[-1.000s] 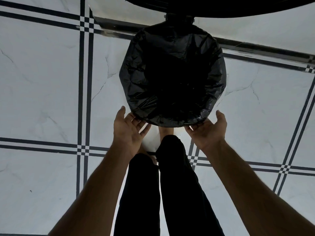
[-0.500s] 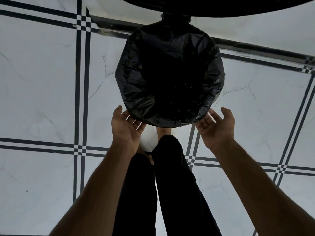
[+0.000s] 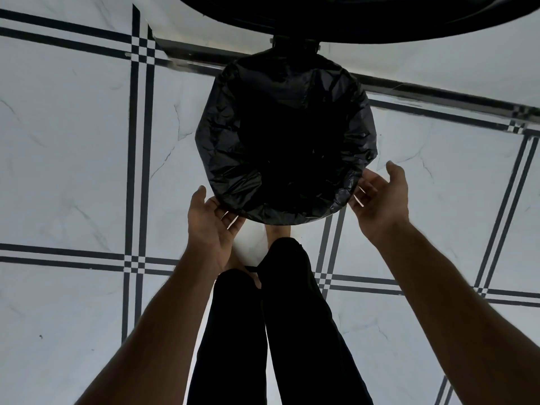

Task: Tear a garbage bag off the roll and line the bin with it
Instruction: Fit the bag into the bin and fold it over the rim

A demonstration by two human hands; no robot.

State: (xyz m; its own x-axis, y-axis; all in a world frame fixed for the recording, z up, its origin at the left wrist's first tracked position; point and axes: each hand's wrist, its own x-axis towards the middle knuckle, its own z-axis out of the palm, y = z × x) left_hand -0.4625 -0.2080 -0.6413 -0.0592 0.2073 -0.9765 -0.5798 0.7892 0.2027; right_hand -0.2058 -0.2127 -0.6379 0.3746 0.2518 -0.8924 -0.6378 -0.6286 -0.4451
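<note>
Head view: bin (image 3: 292, 217) lined with black garbage bag (image 3: 286, 135), standing on the tiled floor (image 3: 73, 171) just past the feet

Left hand (image 3: 211, 226) palm up at the near-left edge of the bag, fingers straight and lightly spread, tips touching or just under the plastic, can't tell which. Right hand (image 3: 382, 197) palm up at the near-right edge, fingers relaxed and spread, holding nothing. Black trouser legs (image 3: 292, 331) between the arms, dark round shape (image 3: 365, 16) along the far edge
</note>
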